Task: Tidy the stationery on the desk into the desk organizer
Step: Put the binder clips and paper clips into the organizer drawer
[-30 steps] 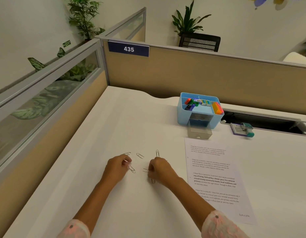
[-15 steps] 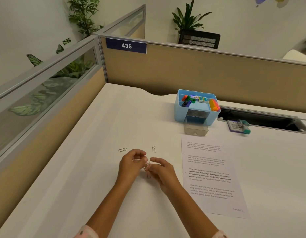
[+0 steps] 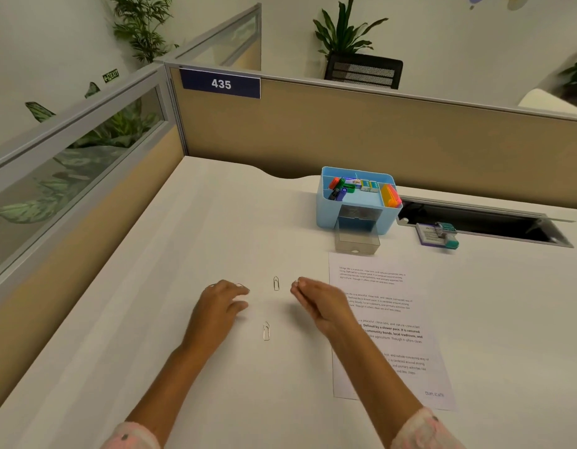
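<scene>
Both hands sit low over the smooth white desk (image 3: 125, 319). Left hand (image 3: 220, 303) lies flat, fingers loosely spread over a thin wire clip. Right hand (image 3: 319, 301) has fingertips pinched together; whether it holds clips I cannot tell. Between them lies one bent-wire paper clip (image 3: 276, 283), another (image 3: 266, 331) nearer the wrists. Beyond the right hand, a boxy blue plastic desk organizer (image 3: 358, 218) with its clear drawer (image 3: 356, 243) pulled out.

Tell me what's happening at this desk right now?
A person is gathering loose paper clips off the desk. The left hand reaches down onto one; the right hand has fingertips pinched together, contents unclear. Two paper clips lie between them. The blue organizer stands behind, its clear drawer pulled out.
</scene>
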`<move>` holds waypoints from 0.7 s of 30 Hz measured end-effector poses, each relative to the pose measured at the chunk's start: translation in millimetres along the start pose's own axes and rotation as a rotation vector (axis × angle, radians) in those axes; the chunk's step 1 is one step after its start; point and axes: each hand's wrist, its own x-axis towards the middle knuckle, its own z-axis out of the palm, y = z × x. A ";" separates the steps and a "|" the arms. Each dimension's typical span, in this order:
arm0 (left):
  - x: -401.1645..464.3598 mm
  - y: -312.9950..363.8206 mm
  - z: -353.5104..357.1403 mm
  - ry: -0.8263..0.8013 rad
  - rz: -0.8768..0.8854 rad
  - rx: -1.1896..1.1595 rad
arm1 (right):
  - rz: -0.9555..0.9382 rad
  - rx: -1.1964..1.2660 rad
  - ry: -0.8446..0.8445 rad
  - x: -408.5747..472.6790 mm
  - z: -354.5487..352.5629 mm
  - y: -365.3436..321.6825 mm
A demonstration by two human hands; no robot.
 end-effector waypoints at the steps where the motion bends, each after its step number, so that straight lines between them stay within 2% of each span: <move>1: 0.0 -10.0 -3.0 -0.071 0.012 0.069 | -0.042 -0.039 0.010 5.4 -2.8 -13.2; 4: -0.7 -31.9 -10.9 -0.230 0.064 0.123 | -0.198 -0.257 0.091 26.9 -8.7 -58.7; 8: 8.0 -39.6 -17.3 -0.285 0.096 0.098 | -0.432 -0.605 0.281 61.6 -12.9 -111.5; 12: 21.4 -40.3 -14.6 -0.340 0.078 0.162 | -0.644 -1.179 0.324 94.1 -24.3 -139.8; 16: 28.0 -40.9 -11.1 -0.340 0.032 0.142 | -0.608 -1.495 0.234 118.3 -31.6 -147.2; 21: 30.5 -40.9 -11.2 -0.305 -0.005 0.081 | -0.517 -1.651 0.143 136.1 -29.1 -146.6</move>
